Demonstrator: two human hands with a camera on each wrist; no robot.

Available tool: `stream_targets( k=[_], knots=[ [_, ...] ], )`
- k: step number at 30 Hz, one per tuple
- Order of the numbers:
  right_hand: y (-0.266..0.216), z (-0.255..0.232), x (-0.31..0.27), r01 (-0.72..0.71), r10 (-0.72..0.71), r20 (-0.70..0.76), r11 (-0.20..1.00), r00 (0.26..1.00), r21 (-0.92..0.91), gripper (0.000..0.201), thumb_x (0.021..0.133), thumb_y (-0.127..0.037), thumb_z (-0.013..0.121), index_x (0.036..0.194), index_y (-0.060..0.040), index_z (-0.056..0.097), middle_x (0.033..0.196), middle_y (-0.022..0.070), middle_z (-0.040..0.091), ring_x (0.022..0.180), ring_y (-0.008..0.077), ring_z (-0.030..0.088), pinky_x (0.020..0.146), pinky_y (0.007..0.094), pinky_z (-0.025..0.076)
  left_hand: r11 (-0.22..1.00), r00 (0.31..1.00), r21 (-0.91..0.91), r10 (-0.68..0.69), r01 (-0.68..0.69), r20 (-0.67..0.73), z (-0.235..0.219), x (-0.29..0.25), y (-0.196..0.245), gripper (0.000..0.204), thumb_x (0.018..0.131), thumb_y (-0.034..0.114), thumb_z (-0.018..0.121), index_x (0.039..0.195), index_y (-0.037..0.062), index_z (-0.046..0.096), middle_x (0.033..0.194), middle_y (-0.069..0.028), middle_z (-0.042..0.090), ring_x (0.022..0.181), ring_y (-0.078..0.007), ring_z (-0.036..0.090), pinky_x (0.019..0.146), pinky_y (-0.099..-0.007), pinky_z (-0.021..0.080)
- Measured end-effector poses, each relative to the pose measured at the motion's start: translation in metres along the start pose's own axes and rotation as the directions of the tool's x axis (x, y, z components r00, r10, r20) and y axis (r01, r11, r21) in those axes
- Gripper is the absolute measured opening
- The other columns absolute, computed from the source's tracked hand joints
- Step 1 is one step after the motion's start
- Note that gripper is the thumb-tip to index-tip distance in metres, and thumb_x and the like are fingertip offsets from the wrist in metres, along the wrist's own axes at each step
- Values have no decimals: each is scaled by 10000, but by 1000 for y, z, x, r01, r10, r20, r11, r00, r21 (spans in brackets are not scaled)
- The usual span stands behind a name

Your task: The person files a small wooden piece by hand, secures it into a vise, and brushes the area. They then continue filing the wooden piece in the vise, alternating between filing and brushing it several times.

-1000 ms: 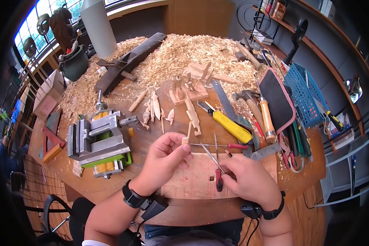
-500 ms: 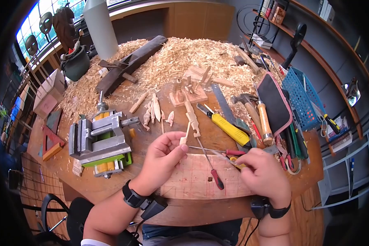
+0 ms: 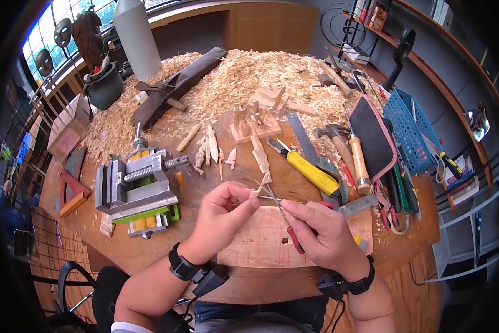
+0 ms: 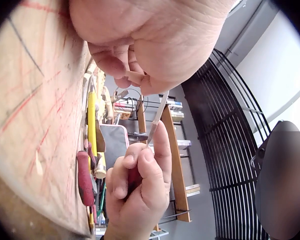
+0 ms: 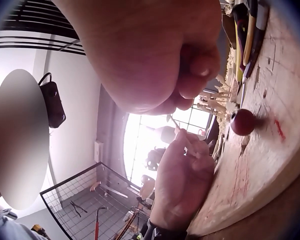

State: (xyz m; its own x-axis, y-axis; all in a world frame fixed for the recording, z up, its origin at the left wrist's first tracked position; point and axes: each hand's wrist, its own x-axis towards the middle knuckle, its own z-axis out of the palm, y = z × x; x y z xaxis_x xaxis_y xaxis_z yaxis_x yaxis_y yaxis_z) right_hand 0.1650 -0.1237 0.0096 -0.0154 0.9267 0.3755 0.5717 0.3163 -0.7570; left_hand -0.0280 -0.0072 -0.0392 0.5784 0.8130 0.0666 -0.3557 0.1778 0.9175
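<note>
My left hand [image 3: 223, 208] pinches a small pale carved piece of wood [image 3: 254, 193] between thumb and forefinger, its thin stem pointing up and away. The right hand [image 3: 322, 228] grips a slim red-handled tool [image 3: 296, 242], whose narrow metal shaft [image 4: 158, 117] slants toward the left fingertips. Shaft and wood overlap in the head view. Both hands are over a pale board [image 3: 249, 244] marked with red lines. Lying beyond the right fingers is a second red-handled tool [image 4: 84, 177]. A bit of yellow [image 3: 361, 242] shows beneath the right hand.
A metal vise [image 3: 135, 186] stands left. Carved wooden pieces [image 3: 211, 143], a jointed wooden figure [image 3: 259, 152] and a yellow cutter [image 3: 311, 172] lie ahead. Farther right are a hammer [image 3: 338, 141], a wooden-handled tool [image 3: 360, 161] and a blue basket [image 3: 407, 130]. Shavings [image 3: 249, 69] cover the back.
My right hand has let go of a yellow-handled tool, come left and taken up the slim red-handled tool from the board. The left hand keeps the wood piece, now tilted more.
</note>
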Motion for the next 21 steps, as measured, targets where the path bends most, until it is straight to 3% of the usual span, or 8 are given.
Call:
stream_targets(
  k=[4,10,16,21],
  knots=[
    [3,1,-1,14,-13,33,1000,999,-22,430,895,34,624,1318,-39,640,857,115,632,705,220,615,639,312,501,998,998,23,56,-57,8,-1,-1,-2,142,927,-47,688,996,55,616,1013,5,652,902,-35,596,773,-200,488],
    [3,6,-1,7,-3,68,999,998,-46,441,881,42,626,1313,-46,645,867,124,626,713,237,635,641,324,515,974,979,100,199,-201,37,-2,1,-8,141,911,-77,679,969,33,612,1020,-26,619,910,-56,592,759,-206,484],
    [4,10,0,11,-9,49,999,999,-41,429,888,51,621,1308,-31,645,860,125,619,695,237,626,636,324,511,945,981,264,182,-195,74,-4,-1,-12,136,901,-48,707,960,39,620,997,-17,610,845,-32,565,690,-189,455],
    [1,5,1,19,-19,-18,1000,1000,22,417,898,55,617,1307,-18,642,804,98,593,658,205,587,617,310,487,955,991,265,126,-131,35,-2,1,-8,119,910,-18,715,968,45,633,965,14,625,817,-19,556,680,-178,447]
  ],
)
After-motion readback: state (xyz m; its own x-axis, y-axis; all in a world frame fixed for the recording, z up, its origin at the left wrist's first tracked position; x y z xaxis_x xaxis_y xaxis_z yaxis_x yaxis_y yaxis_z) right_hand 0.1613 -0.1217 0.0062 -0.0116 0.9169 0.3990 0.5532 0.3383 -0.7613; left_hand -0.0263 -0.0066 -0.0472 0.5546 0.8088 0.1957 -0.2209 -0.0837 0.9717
